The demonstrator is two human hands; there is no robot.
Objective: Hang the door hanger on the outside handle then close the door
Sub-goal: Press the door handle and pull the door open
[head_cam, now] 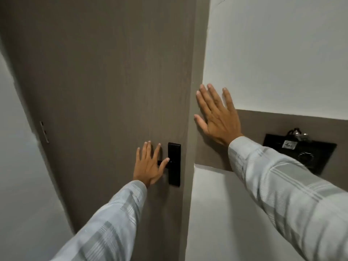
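A grey-brown door [105, 81] fills the middle of the view, flush with its frame. A black lock plate [174, 163] with a black lever handle [162, 163] sits near the door's right edge. My left hand [148, 165] lies flat on the door with fingers spread, covering most of the lever. My right hand [216, 115] presses flat, fingers apart, on the frame and white wall [273, 53] to the right. Neither hand holds anything. No door hanger shows on this side.
A black bag [299, 151] hangs on a grey-brown wall band [282, 125] at the right. A white wall [17, 147] closes in on the left, with a hinge [44, 131] at the door's left edge. A white wall face [216, 213] lies below the band.
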